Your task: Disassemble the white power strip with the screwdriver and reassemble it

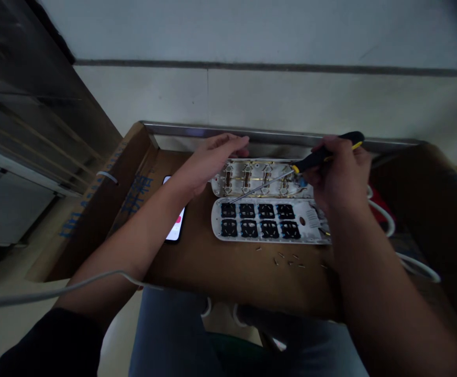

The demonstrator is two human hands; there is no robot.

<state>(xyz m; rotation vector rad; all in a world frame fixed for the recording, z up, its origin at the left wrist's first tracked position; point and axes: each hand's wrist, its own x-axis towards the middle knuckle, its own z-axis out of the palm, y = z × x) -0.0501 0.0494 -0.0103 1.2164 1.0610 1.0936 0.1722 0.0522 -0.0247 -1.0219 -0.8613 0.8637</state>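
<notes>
Power strip (272,220) is lying opened in cardboard box (202,267). R hand (342,170) is gripping screwdriver (318,158); L hand (220,154) is sitting apart, nr far half, grip: can't tell. Risks: angled tip slipping, poss. gouging inserts (228,210); R forearm knocking loose screws (290,263).

The location appears to be an improvised indoor work area, as indicated by the screwdriver (304,163), opened power strip (257,212) and loose screws (290,263) at a cardboard box (197,262) near a tiled wall (153,89).
</notes>
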